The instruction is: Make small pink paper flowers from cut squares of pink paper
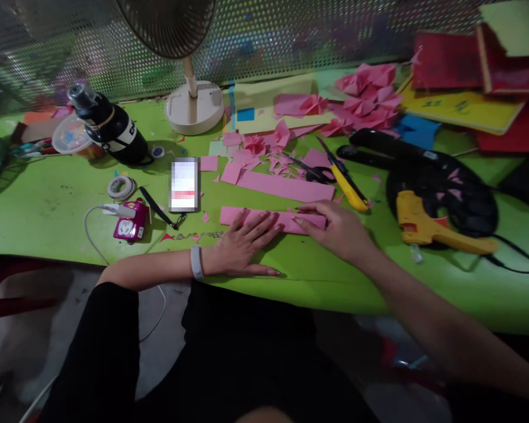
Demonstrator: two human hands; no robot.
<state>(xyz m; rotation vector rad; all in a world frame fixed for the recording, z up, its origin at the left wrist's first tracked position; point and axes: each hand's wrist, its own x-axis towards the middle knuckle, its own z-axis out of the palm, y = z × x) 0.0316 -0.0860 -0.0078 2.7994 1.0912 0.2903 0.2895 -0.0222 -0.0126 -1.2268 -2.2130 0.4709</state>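
Observation:
A long pink paper strip lies flat on the green table in front of me. With fingers spread, my left hand presses down on the strip's left and middle part. At the strip's right end, my right hand pinches it between thumb and fingers. Just beyond lies a second, wider pink strip. Pink scraps, black scissors and a yellow cutter rest behind that strip.
A lit phone, tape roll, magenta power adapter and black bottle are at left. A fan and pink paper flowers stand behind. At right lies a yellow glue gun.

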